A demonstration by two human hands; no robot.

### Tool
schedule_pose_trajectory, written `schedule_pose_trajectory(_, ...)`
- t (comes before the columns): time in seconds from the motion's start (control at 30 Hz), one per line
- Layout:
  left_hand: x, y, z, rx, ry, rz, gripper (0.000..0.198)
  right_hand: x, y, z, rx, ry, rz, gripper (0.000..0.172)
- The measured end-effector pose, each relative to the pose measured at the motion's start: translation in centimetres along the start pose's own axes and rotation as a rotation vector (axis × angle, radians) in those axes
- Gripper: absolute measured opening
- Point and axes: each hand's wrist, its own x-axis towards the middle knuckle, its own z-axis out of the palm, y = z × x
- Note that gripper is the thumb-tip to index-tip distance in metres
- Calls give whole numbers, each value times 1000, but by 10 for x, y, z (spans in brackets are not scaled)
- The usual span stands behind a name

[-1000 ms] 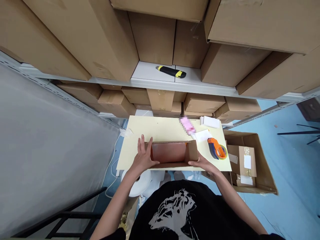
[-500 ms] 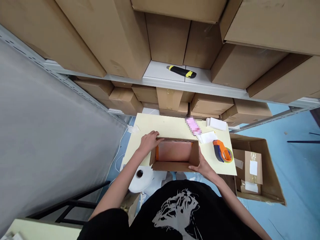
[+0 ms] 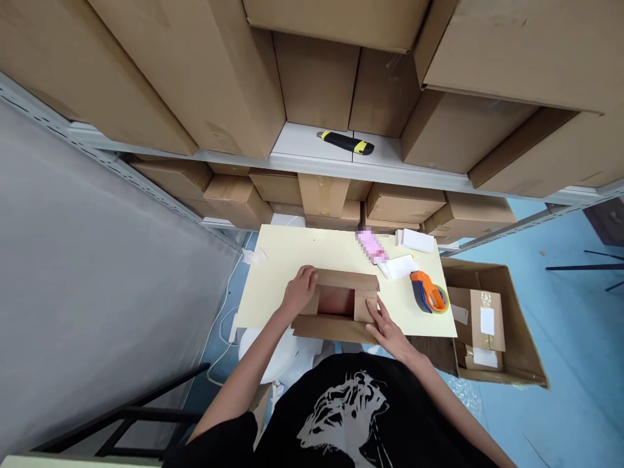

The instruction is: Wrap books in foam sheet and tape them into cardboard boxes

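Observation:
A brown cardboard box (image 3: 336,328) lies on the pale yellow board table (image 3: 302,260), its flaps partly folded inward. Only a small patch of its inside (image 3: 335,301) still shows between them. My left hand (image 3: 299,292) curls over the left flap, and my right hand (image 3: 385,327) presses on the right flap with fingers spread. An orange and blue tape dispenser (image 3: 426,292) stands to the right of the box. Nearby lie white papers (image 3: 400,266), a pixelated pink item (image 3: 371,247) and a white stack (image 3: 415,240).
A black and yellow utility knife (image 3: 345,144) lies on a white shelf between large brown cartons (image 3: 312,78). An open carton (image 3: 492,325) holding parcels sits on the blue floor at right. A grey wall (image 3: 97,260) runs along the left, with a white roll (image 3: 258,348) below the table.
The box's flaps have folded inward, covering most of the opening that showed earlier. My left hand has moved from the box's rim onto the left flap, and my right hand has moved onto the right flap.

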Motion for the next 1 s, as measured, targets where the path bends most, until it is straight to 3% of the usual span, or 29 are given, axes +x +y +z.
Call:
schedule_pose_trajectory(0.13,-10,-8,1,13,-7,36,38,-8,12,-14,62,-130,-156,85)
schedule_pose_trajectory(0.3,-15,-24,5,4,-45,75,41,6,17,-7,169,163,-86,88)
schedule_pose_trajectory(0.47,-19,-46,6,-360,-229,67,54,36,16,17,435,253,-23,71)
schedule_pose_trajectory(0.53,-21,-44,14,-339,-177,66,55,45,14,27,474,315,6,66)
schedule_pose_trajectory(0.63,-27,-28,34,-158,27,71,65,53,10,38,431,384,14,64)
schedule_pose_trajectory(0.7,-32,-17,46,-46,120,50,60,54,10,39,393,400,17,62)
schedule_pose_trajectory(0.8,-36,-11,55,75,114,39,58,51,18,26,319,395,42,56)
schedule_pose_trajectory(0.9,-37,-13,55,141,93,94,61,45,46,-8,212,471,134,54)
schedule_pose_trajectory(1.0,-36,-10,56,209,120,51,57,44,88,-50,69,635,320,74)
